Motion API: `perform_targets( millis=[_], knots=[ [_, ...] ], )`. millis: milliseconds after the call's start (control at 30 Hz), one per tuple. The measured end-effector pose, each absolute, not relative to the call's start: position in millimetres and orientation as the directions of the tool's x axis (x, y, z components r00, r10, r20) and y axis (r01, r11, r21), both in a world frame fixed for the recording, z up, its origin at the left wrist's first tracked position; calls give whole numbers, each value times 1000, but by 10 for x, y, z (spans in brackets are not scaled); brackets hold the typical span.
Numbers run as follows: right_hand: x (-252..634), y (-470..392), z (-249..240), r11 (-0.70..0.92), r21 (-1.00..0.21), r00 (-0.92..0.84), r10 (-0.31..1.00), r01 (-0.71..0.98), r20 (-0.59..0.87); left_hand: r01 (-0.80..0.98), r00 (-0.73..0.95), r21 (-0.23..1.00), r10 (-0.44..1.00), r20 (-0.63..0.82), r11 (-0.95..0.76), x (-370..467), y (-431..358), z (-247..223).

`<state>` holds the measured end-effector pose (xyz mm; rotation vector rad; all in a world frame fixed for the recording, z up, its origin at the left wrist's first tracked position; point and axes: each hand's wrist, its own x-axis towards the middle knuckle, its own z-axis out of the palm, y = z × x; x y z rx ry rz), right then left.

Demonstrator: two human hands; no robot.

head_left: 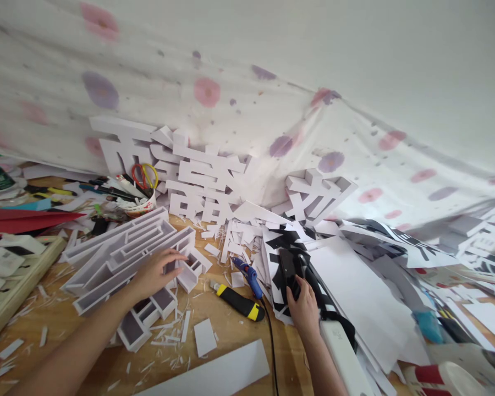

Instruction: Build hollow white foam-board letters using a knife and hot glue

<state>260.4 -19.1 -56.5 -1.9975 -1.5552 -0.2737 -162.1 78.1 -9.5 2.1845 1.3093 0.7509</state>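
My left hand (pixel 159 273) reaches over a white foam-board character (pixel 119 258) with raised walls, lying open side up on the table. Its thumb and fingers are apart, just above or touching the right-hand edge of that piece. My right hand (pixel 304 305) grips the lower end of a black phone (pixel 289 269), thumb on one side and fingers on the other. The phone lies over black-and-white printed sheets (pixel 277 297). Between my hands are a blue glue gun (pixel 249 276) and a yellow-and-black utility knife (pixel 239 302).
Finished white characters (pixel 206 179) lean against the flowered curtain (pixel 157 82). A cup of tools (pixel 142 204) holds scissors (pixel 144 176). White sheets (pixel 350 286) are piled at right, beside a white power strip (pixel 344 357). Foam scraps (pixel 205 337) and a cable (pixel 272 346) lie in front.
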Motion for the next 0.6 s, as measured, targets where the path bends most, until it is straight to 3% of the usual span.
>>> perform_targets(
  millis=[333,600],
  knots=[
    [2609,-333,-499,-143,-308,279,842,941,462,635,398,667,905,149,-389,-1632,765,-81],
    [2636,-325,-561,-71,-216,163,882,974,442,657,390,627,900,193,-419,-1634,769,-87]
  ],
)
